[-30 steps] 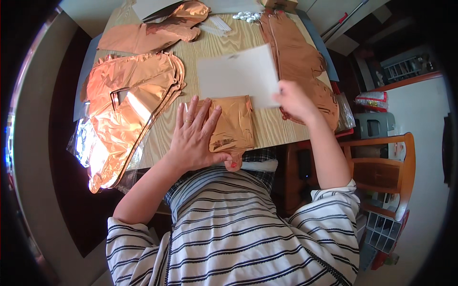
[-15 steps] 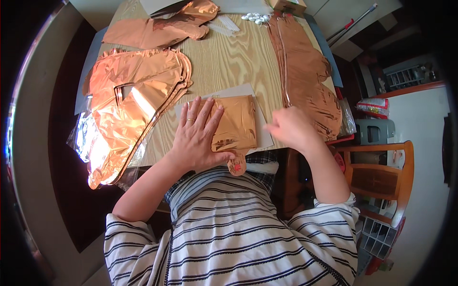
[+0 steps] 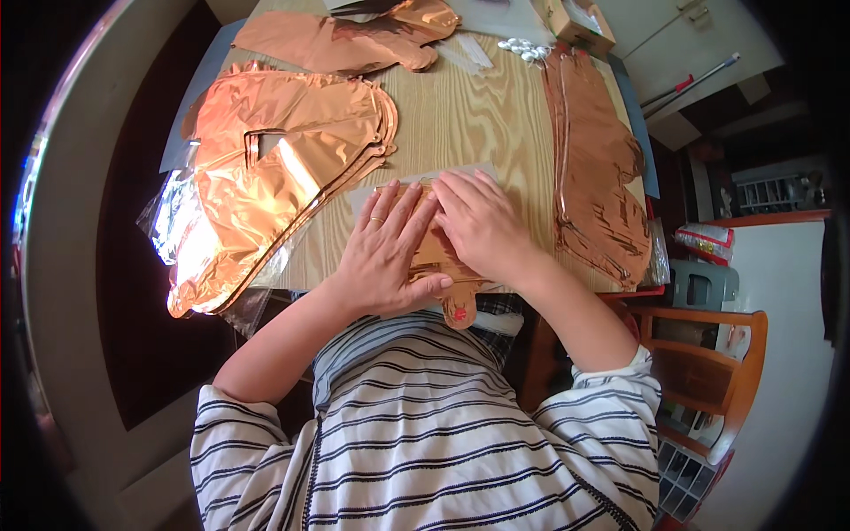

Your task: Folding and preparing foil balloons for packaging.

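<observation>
A folded copper-coloured foil balloon [image 3: 432, 254] lies on a pale card [image 3: 358, 200] at the near edge of the table. Its rounded tail [image 3: 459, 310], marked with a small red spot, sticks out toward me. My left hand [image 3: 381, 261] rests flat on the left part of the foil, fingers stretched and thumb out to the side. On the right part lies my right hand [image 3: 482, 226], palm down with its fingers extended, the tips close to those of the left. Both hands cover most of the folded foil.
Flat foil balloons are piled at the left [image 3: 283, 150], and another stack [image 3: 598, 168] lies along the right edge. More foil [image 3: 328, 40] is at the far left. White oval pieces [image 3: 524, 50], clear strips [image 3: 469, 51] and a cardboard box [image 3: 575, 25] sit at the back. A wooden chair [image 3: 699, 363] stands right.
My right hand has come in from the right side and now lies on the folded foil. The left hand stays pressed on it. The whole view has shifted slightly.
</observation>
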Demonstrator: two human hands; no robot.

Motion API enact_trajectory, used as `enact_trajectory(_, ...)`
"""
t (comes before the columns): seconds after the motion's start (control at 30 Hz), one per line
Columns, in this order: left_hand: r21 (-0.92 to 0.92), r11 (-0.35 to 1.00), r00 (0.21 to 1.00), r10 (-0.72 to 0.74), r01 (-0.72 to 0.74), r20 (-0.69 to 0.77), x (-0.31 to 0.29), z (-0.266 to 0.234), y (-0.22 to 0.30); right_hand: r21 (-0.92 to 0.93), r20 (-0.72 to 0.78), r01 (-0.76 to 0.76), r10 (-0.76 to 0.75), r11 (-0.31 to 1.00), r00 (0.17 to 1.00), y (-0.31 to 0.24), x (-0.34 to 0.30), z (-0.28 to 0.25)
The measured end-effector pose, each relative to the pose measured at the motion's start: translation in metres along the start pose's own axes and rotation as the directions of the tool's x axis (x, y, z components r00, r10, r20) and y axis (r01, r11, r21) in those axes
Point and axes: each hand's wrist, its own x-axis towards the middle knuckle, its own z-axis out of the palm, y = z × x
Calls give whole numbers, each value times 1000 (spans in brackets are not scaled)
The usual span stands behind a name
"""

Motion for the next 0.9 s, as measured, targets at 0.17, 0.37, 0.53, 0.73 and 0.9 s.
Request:
enact_trajectory(0.17, -139, 987, 996, -84, 80, -22, 0, -17, -5, -71, 104, 33, -25, 997, 994, 15, -21, 26)
enact_trajectory(0.37, -92, 976, 980, -198, 196, -16, -27, -42, -21, 4, 149, 25, -25, 1000, 989, 17, -18, 15)
enact_trajectory(0.53, -86, 994, 997, -64, 60, -40, -20, -38, -25, -25, 160, 1, 3, 1000, 987, 14, -32, 9)
enact_trajectory(0.73, -137, 988, 997, -70, 73, 23, 18, -37, -23, -47, 157, -86, 93, 995, 983, 10, -51, 4)
enact_trajectory(0.9, -278, 897, 927, -278, 344, 252, 57, -43, -20, -27, 141, -126, 129, 992, 982, 7, -54, 7)
